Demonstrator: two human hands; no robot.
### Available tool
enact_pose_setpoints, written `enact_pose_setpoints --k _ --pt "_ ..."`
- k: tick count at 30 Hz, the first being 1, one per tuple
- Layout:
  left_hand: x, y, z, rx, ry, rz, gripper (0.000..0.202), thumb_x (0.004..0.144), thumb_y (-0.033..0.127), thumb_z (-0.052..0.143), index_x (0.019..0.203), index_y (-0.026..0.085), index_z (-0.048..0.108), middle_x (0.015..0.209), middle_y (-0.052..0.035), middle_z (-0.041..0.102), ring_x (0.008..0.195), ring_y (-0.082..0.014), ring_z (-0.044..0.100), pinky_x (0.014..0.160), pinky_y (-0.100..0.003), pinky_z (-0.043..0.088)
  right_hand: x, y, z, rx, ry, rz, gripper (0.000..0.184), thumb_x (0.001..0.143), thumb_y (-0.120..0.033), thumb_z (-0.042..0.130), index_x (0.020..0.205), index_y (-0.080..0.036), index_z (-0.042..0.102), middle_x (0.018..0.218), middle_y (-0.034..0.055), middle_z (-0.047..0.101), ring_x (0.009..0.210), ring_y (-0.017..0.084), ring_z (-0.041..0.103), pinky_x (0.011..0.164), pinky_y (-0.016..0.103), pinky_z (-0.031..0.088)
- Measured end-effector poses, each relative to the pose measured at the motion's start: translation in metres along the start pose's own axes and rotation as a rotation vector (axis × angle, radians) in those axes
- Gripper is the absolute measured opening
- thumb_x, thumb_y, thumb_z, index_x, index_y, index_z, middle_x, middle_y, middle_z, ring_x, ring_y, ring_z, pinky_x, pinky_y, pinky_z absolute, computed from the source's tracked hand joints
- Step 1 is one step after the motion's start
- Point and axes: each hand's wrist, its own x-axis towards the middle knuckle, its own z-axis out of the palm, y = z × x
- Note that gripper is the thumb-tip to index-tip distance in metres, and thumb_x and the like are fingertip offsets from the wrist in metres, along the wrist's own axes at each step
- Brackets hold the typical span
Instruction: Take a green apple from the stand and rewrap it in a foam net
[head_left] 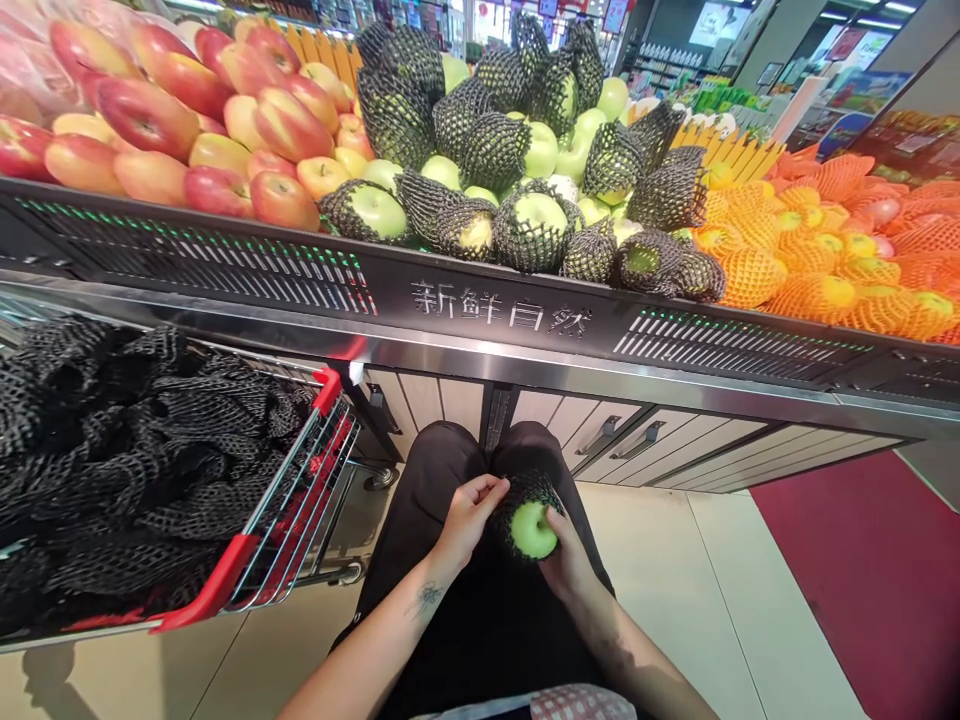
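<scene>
Over my lap I hold a green apple (534, 530), partly wrapped in a black foam net sleeve (517, 492). My right hand (568, 560) grips the apple from the right, its thumb on the bare green top near the stem hollow. On the other side my left hand (472, 512) pinches the edge of the net sleeve between thumb and fingers. The sleeve covers the apple's far side and rim, while its top shows bare. Straight ahead, green apples (541, 150) are piled in the display, many of them in the same black net sleeves.
At left stands a shopping cart (247, 535) heaped with black net sleeves (150, 450). A black display rail (495, 305) runs across in front, above wooden cabinet doors (577, 420). Red apples (161, 115) lie on the left; orange-netted fruit (817, 265) lies on the right.
</scene>
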Motion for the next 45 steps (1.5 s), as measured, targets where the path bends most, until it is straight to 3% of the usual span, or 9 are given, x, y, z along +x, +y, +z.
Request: enact_pose_setpoints --k 6,10,16,22,31,35,38,42,45 --pt "0.007 -0.027 0.001 0.161 0.058 0.083 0.047 0.081 0.06 0.068 0.071 0.014 0.063 0.062 0.0013 0.053 0.06 -0.013 0.044 0.057 -0.026 0.031 0.008 0.0 0.005 0.117 0.182 0.185 0.038 0.076 -0.055 0.076 0.089 -0.019 0.075 0.088 0.0036 0.077 0.084 0.023 0.071 0.082 0.037 0.057" --pt "-0.004 -0.031 0.001 0.217 0.167 0.215 0.042 0.092 0.056 0.055 0.1 0.016 0.063 0.098 -0.0073 0.063 0.093 -0.0214 0.057 0.081 -0.032 0.043 0.013 -0.002 0.005 0.149 0.277 0.193 0.029 0.081 -0.047 0.072 0.089 -0.02 0.075 0.086 0.0016 0.078 0.074 0.02 0.069 0.074 0.034 0.058" --pt "-0.017 -0.029 0.006 0.514 -0.238 0.65 0.093 0.077 0.042 0.078 0.151 0.025 0.025 0.157 -0.0162 0.031 0.147 -0.0335 0.03 0.121 -0.054 0.026 0.013 -0.007 0.004 0.215 0.268 0.099 0.025 0.081 -0.043 0.07 0.092 -0.021 0.076 0.093 0.0018 0.079 0.084 0.022 0.071 0.075 0.033 0.058" --pt "-0.013 -0.038 0.003 0.561 -0.135 0.736 0.091 0.066 0.017 0.08 0.144 0.028 0.035 0.143 -0.0139 0.05 0.133 -0.0321 0.049 0.113 -0.053 0.042 0.018 -0.018 -0.002 0.103 0.095 0.096 0.03 0.077 -0.043 0.078 0.099 -0.023 0.075 0.099 -0.0007 0.078 0.089 0.018 0.069 0.078 0.029 0.056" --pt "-0.019 -0.047 -0.004 0.416 0.007 0.817 0.099 0.055 0.027 0.085 0.142 0.024 0.039 0.131 -0.0141 0.054 0.12 -0.0343 0.056 0.106 -0.052 0.047 0.02 -0.009 -0.004 -0.143 -0.053 0.12 0.026 0.064 -0.038 0.088 0.078 -0.021 0.074 0.08 0.0008 0.071 0.075 0.019 0.061 0.07 0.031 0.052" --pt "-0.019 -0.044 -0.007 0.443 0.042 0.84 0.1 0.055 0.034 0.087 0.142 0.024 0.04 0.13 -0.0147 0.054 0.12 -0.0352 0.056 0.106 -0.051 0.047 0.011 -0.015 -0.002 -0.25 -0.01 -0.192 0.033 0.082 -0.052 0.073 0.105 -0.028 0.071 0.11 0.0001 0.07 0.104 0.019 0.061 0.094 0.03 0.047" --pt "-0.019 -0.039 -0.008 0.507 0.06 0.848 0.1 0.056 0.04 0.089 0.142 0.024 0.042 0.127 -0.0139 0.055 0.116 -0.0342 0.057 0.103 -0.049 0.048 -0.004 -0.031 0.003 -0.493 -0.173 -0.48 0.059 0.082 -0.065 0.066 0.128 -0.029 0.063 0.137 0.0068 0.06 0.126 0.028 0.054 0.109 0.039 0.04" --pt "-0.019 -0.04 -0.011 0.464 0.028 0.836 0.089 0.068 0.067 0.076 0.142 0.025 0.048 0.118 -0.012 0.057 0.106 -0.0304 0.06 0.094 -0.043 0.052 -0.019 -0.043 0.014 -0.898 -0.389 -0.516 0.107 0.05 -0.034 0.097 0.146 -0.031 0.049 0.153 0.0073 0.047 0.141 0.035 0.042 0.121 0.043 0.029" --pt "-0.018 -0.041 -0.013 0.46 -0.007 0.849 0.082 0.082 0.078 0.052 0.143 0.024 0.048 0.119 -0.0132 0.053 0.108 -0.0302 0.059 0.093 -0.043 0.053 -0.016 -0.037 0.014 -0.993 -0.354 -0.509 0.104 0.052 -0.019 0.095 0.144 -0.032 0.048 0.148 0.0064 0.051 0.138 0.032 0.046 0.119 0.042 0.033"
